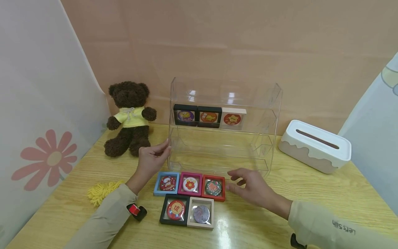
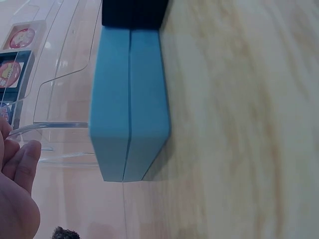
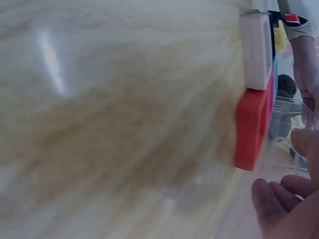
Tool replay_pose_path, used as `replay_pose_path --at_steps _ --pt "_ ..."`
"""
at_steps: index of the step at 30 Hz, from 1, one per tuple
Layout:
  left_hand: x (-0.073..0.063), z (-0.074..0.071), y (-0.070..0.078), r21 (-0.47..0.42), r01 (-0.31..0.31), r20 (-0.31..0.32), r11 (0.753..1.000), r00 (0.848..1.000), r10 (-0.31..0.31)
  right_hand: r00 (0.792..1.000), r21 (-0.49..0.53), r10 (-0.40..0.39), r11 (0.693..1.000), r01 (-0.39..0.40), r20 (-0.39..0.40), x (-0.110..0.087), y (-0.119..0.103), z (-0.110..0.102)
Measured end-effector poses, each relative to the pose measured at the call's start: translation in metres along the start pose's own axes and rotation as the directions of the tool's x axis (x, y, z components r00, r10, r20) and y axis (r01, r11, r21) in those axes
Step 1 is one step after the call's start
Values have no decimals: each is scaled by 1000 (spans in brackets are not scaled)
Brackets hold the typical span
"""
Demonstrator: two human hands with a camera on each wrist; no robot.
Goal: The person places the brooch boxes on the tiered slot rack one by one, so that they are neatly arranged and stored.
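Note:
A clear tiered display rack [image 1: 214, 149] stands at the middle of the table. My left hand [image 1: 152, 159] pinches its left side edge between thumb and fingers, which also shows in the left wrist view. On its upper tier sit a black frame [image 1: 185, 116], a second black frame [image 1: 209, 117] and a cream one [image 1: 233, 118], each with a round badge. In front lie blue [image 1: 166, 183], magenta [image 1: 190, 184], red [image 1: 213, 187], black [image 1: 174, 209] and beige [image 1: 200, 213] badge frames. My right hand [image 1: 250, 186], fingers loosely bent and holding nothing, hovers beside the red frame.
A brown teddy bear [image 1: 129, 119] in a yellow top sits left of the rack. Yellow yarn [image 1: 102, 192] lies beside my left forearm. To the right stands a white and beige tissue box [image 1: 315, 147]. A peach backdrop [image 1: 233, 41] hangs behind the table.

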State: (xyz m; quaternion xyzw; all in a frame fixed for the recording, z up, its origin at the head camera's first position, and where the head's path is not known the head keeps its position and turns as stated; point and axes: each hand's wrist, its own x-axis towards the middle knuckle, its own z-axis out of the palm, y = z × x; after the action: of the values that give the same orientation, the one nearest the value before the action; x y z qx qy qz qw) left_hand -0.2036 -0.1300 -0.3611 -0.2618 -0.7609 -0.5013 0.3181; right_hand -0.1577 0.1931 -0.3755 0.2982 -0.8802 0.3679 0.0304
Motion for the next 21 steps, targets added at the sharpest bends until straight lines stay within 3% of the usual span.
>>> replay_pose_path --at_steps 11,21 --pt "0 1 -1 -9 -4 -3 1000 1000 4 999 26 42 999 -42 -6 -9 10 21" --pt "-1 0 0 7 -1 -10 1000 1000 1 997 -11 73 997 -74 -31 -9 10 28"
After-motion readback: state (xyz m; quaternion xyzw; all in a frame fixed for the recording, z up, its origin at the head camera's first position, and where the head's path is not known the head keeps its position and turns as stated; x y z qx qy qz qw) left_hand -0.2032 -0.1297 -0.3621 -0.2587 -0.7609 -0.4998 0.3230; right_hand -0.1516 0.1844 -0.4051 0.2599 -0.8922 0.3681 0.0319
